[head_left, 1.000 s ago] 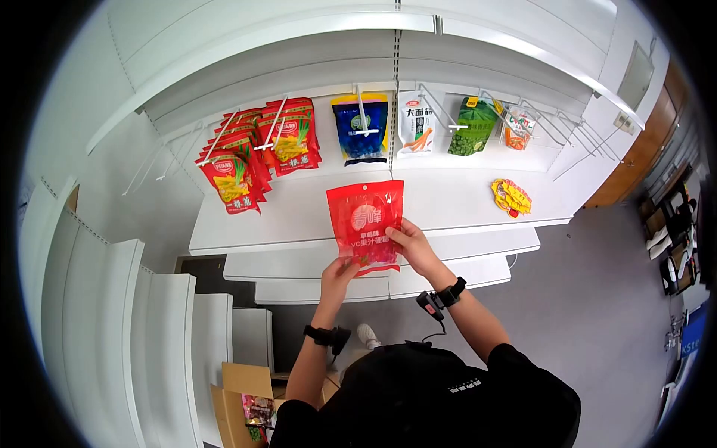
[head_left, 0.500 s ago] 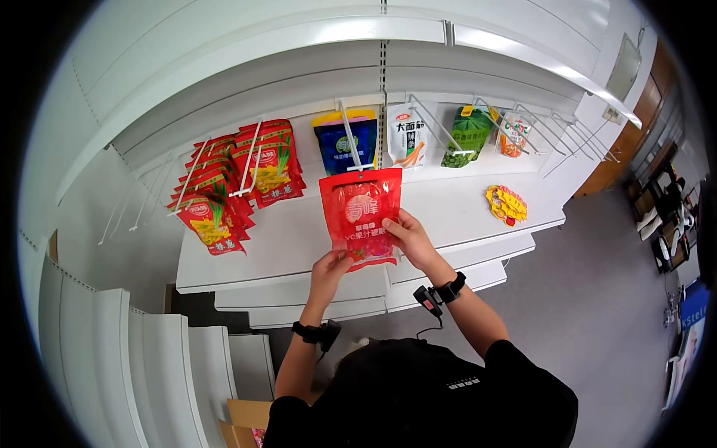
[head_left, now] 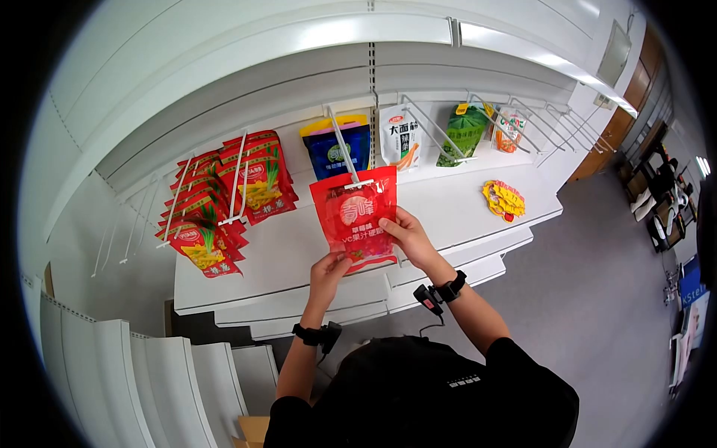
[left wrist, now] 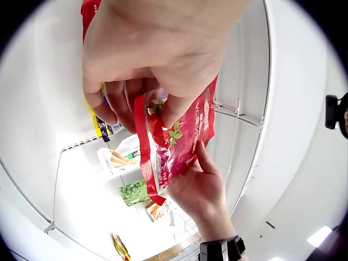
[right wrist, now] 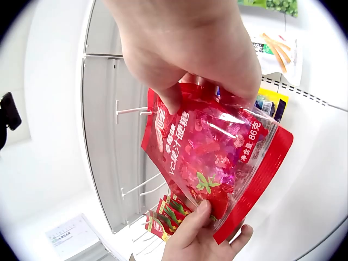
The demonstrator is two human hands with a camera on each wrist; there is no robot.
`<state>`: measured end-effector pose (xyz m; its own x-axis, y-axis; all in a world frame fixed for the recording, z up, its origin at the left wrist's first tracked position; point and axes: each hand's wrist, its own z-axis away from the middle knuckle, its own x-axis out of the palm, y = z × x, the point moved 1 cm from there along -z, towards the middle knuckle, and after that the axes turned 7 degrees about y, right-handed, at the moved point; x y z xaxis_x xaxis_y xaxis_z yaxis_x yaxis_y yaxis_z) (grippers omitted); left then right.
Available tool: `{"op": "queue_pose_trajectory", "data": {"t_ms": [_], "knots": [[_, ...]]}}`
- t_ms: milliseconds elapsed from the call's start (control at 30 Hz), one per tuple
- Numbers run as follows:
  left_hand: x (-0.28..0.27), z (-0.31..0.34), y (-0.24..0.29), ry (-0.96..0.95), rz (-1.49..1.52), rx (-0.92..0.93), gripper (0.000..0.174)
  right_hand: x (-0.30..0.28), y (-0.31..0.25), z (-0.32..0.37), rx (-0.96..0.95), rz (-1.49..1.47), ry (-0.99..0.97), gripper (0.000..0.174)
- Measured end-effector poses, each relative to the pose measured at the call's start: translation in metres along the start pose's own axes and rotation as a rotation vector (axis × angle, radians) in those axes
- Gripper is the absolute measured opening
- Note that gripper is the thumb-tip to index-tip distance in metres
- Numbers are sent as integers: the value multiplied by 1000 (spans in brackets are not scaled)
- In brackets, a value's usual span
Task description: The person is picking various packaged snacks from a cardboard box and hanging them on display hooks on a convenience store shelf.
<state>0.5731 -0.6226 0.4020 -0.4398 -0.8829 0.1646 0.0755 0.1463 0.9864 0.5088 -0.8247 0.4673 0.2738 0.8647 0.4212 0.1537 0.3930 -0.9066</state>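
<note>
Both hands hold a red bag of hard candy (head_left: 351, 216), upright with its printed front toward the head camera. My left hand (head_left: 328, 276) pinches its lower left corner, thumb in front. On the right edge, lower half, my right hand (head_left: 411, 237) grips with the thumb across the front and the fingers behind. The bag's top edge overlaps the white end of a display hook (head_left: 349, 160) in the head view. On that hook, farther back, hangs a blue and yellow bag (head_left: 328, 153), partly hidden by the red one.
Red snack bags (head_left: 258, 179) hang on hooks at left. Right of centre hang a white bag (head_left: 399, 138), a green bag (head_left: 461, 134) and an orange-white bag (head_left: 509, 131). A yellow packet (head_left: 504, 200) lies on the white shelf (head_left: 441, 205). An upper shelf edge (head_left: 299, 41) juts overhead.
The red bag has come up against the hook's end in the head view, both hands keeping their hold. The head view has shifted, with the left-hand snack bags appearing lower and farther left.
</note>
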Motion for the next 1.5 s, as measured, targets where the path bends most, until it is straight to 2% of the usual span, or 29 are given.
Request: {"op": "queue_pose_trajectory", "data": {"t_ms": [333, 833, 1133, 1500], "knots": [[-8, -17, -5, -1, 3, -11, 22, 3, 6, -20, 5, 0, 33, 28], [-28, -13, -16, 95, -23, 12, 39, -3, 10, -51, -73, 34, 36, 26], [-48, 0, -13, 205, -66, 12, 38, -7, 20, -97, -199, 56, -1, 30], [-49, -4, -19, 337, -32, 29, 33, -8, 25, -143, -219, 19, 0, 26]]}}
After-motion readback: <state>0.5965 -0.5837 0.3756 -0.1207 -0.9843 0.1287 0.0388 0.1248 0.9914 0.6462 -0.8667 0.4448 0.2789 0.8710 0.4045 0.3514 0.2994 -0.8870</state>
